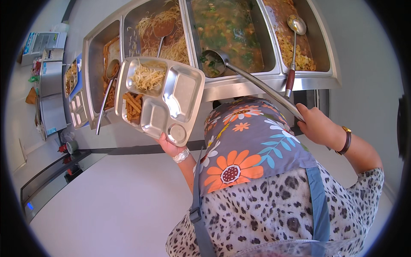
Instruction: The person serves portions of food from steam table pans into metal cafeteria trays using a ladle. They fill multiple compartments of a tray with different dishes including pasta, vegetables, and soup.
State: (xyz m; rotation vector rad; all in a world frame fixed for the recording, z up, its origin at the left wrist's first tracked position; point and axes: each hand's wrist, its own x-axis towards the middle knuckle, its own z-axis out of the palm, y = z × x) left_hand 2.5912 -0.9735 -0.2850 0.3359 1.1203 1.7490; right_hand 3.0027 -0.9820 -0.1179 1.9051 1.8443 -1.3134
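My left hand (171, 146) grips a stainless steel compartment tray (181, 93) by its near edge, in front of the food pans. Pale bean sprouts (147, 77) fill one tray compartment, and brown fried strips (132, 106) lie in another; the other three hold no food. My right hand (316, 125) is closed around the handle end of a long metal ladle (260, 84). The ladle's bowl (213, 64), with broth and greens in it, is at the near left corner of a deep pan of soup (228, 32), just right of the tray.
The steel serving counter (224, 91) holds several pans. A spoon with a wooden grip (290, 80) rests in the right pan of chopped food, a turner (163, 30) in the sprout pan, and another ladle (105, 102) at far left. Two more trays, one filled (70, 78), stand beyond.
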